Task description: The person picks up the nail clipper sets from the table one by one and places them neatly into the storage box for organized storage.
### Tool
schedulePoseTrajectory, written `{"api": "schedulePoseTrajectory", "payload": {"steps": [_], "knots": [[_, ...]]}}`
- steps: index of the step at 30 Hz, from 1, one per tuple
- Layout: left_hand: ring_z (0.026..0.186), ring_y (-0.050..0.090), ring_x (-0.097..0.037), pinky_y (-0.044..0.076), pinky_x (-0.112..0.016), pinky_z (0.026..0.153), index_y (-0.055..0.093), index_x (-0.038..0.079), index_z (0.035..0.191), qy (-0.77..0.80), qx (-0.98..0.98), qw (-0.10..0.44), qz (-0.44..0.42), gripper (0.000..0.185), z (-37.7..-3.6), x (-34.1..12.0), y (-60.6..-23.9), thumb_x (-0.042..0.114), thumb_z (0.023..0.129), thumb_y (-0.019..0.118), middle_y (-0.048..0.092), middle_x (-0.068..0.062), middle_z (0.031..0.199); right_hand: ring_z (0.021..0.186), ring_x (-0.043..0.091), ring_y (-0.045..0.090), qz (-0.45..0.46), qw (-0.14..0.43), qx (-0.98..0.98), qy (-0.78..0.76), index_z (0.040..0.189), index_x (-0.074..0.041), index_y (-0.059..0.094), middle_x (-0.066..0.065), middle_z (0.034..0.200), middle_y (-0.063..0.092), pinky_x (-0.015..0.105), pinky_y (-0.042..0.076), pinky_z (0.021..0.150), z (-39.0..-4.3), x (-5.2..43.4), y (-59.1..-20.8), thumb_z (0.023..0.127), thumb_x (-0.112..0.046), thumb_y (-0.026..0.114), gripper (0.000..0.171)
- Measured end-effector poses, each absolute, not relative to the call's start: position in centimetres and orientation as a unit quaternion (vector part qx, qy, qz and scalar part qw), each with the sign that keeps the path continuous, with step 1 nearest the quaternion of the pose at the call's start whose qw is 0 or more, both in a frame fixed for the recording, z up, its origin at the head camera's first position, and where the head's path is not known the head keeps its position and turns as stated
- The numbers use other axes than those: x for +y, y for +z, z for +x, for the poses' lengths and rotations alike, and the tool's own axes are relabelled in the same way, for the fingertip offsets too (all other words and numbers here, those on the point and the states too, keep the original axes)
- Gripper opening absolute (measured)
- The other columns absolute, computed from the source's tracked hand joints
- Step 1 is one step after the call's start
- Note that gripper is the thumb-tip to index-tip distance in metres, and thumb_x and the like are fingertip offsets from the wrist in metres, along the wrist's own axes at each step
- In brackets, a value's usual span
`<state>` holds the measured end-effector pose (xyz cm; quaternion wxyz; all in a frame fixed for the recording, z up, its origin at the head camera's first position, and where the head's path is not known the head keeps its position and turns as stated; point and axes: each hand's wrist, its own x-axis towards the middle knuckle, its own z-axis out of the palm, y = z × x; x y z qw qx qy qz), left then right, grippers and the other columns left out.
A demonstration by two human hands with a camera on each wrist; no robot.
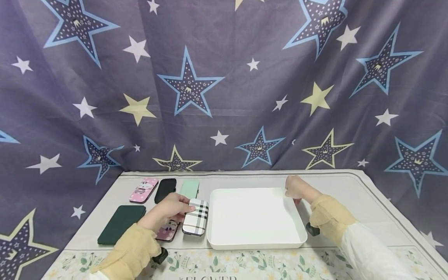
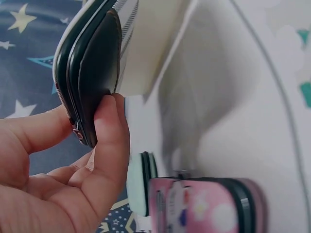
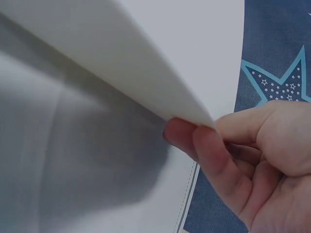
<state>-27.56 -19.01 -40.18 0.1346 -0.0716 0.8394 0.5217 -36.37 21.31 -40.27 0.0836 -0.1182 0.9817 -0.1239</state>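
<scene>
The left hand (image 1: 167,212) pinches the plaid phone case (image 1: 196,217) at its far end, thumb and fingers (image 2: 109,126) clamped on its edges, just left of the white tray (image 1: 255,237). The right hand (image 1: 297,188) grips the tray's far right corner, fingers (image 3: 214,160) curled under the rim, on the tabletop (image 1: 350,194).

Plaid phone case (image 1: 196,217) flat beside white tray (image 1: 224,237), tray corner lifted

Six phone cases (image 1: 195,217) lie in two rows left of the tray (image 1: 224,241).
</scene>
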Motion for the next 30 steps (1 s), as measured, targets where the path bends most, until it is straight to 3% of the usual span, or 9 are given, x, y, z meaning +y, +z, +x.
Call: {"api": "schedulePoseTrajectory", "payload": {"steps": [6, 12, 19, 30], "knots": [[0.065, 0.062, -0.014, 0.056, -0.028, 0.057, 0.052, -0.012, 0.120, 0.541, 0.830, 0.127, -0.055, 0.042, -28.1, -18.8, -38.7, 0.007, 0.086, 0.066, 0.065, -0.015, 0.089, 0.037, 0.010, 0.058, -0.103, 0.098, 0.982, -0.126, 0.073, 0.005, 0.066, 0.006, 0.049, 0.058, 0.020, 0.049, 0.041, -36.1, 20.9, -40.1, 0.076, 0.006, 0.055, 0.011], [0.070, 0.064, -0.015, 0.058, -0.031, 0.064, 0.047, -0.013, 0.127, 0.554, 0.823, 0.121, -0.033, 0.050, -28.4, -17.3, -36.8, 0.011, 0.087, 0.066, 0.064, -0.019, 0.100, 0.036, 0.010, 0.056, -0.111, 0.086, 0.982, -0.128, 0.065, 0.001, 0.062, 0.005, 0.045, 0.056, 0.019, 0.048, 0.039, -36.1, 21.0, -40.2, 0.074, 0.006, 0.055, 0.013], [0.073, 0.065, -0.016, 0.058, -0.032, 0.068, 0.044, -0.013, 0.130, 0.590, 0.799, 0.120, 0.002, 0.054, -28.6, -14.2, -35.1, 0.010, 0.086, 0.066, 0.066, -0.019, 0.103, 0.036, 0.011, 0.057, -0.100, 0.085, 0.982, -0.137, 0.076, 0.007, 0.064, 0.007, 0.048, 0.057, 0.020, 0.048, 0.039, -35.9, 21.0, -40.2, 0.076, 0.006, 0.055, 0.009], [0.073, 0.068, -0.017, 0.058, -0.031, 0.067, 0.056, -0.007, 0.121, 0.602, 0.789, 0.125, 0.012, 0.044, -29.4, -9.5, -34.3, 0.012, 0.084, 0.070, 0.070, -0.015, 0.095, 0.034, 0.010, 0.055, -0.096, 0.079, 0.982, -0.141, 0.061, 0.000, 0.063, 0.004, 0.042, 0.055, 0.020, 0.047, 0.038, -35.9, 20.9, -40.5, 0.075, 0.007, 0.053, 0.019]]}}
